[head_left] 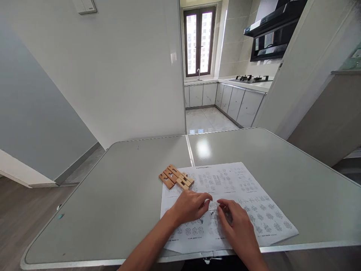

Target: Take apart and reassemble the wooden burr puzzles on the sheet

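Holds left hand [194, 203] loosely curled, right hand [238, 219] half open, thumb apart from fingers, both over printed sheet [231, 188]; grasps nothing visible; has wooden blocks [175, 172] beyond left hand, across sheet's far-left corner.

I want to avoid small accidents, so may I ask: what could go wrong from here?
The left hand is close to the wooden pieces, so a careless sweep might knock them apart. The sheet lies under both forearms; if one drags it, the pieces overlapping its far left part may shift too. Its near edge is also close to the edge of the table, so it could get creased there.
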